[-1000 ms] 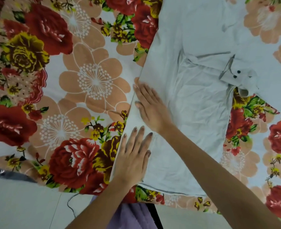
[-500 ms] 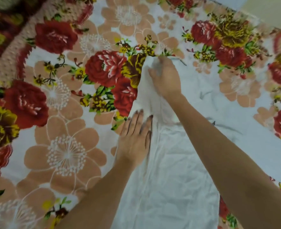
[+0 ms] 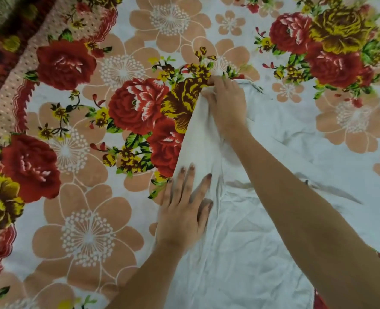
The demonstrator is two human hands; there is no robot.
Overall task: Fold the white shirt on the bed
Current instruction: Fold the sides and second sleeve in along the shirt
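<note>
Reaching farther toward 12 o'clock, my right hand (image 3: 226,105) pinches the shirt (image 3: 240,241) edge; left hand (image 3: 184,210) lies open, pinning cloth on the bed (image 3: 84,230). Mid-fold; next, draw that edge across.

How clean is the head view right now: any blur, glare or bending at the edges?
Head view: soft, even light, no glare; the left hand and right hand on the shirt look slightly smeared; faint shadow under the right forearm; the bedsheet pattern blurs and curves toward the corners, as with a wide lens.
</note>
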